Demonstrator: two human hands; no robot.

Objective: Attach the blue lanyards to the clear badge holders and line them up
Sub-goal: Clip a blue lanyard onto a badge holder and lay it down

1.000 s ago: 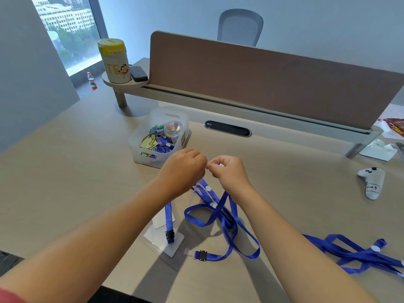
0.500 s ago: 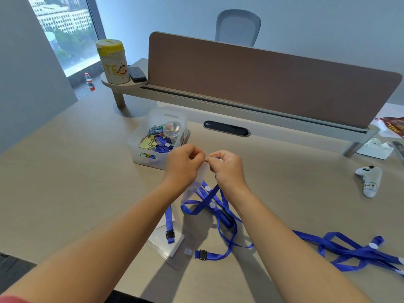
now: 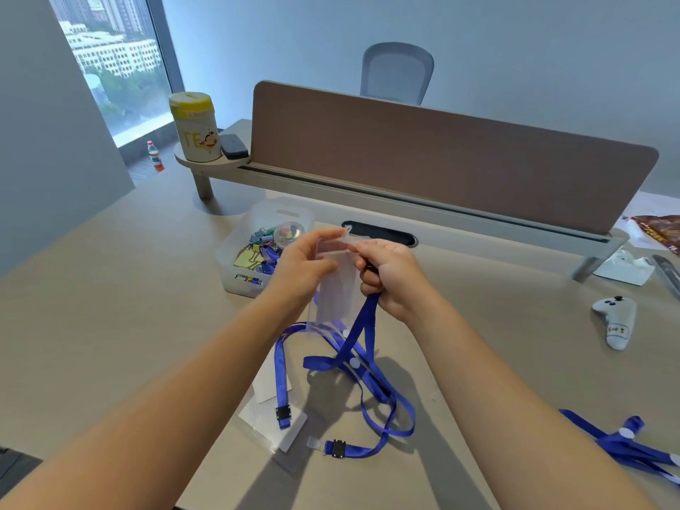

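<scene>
Left hand pinches the clear badge holder upright; at its 3 o'clock, right hand grips the blue lanyard.

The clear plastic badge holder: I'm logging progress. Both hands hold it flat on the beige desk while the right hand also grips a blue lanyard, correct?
Not flat on the desk. The head view shows the clear plastic badge holder raised above the beige desk, held between the left hand and the right hand, which also grips the blue lanyard.
</scene>
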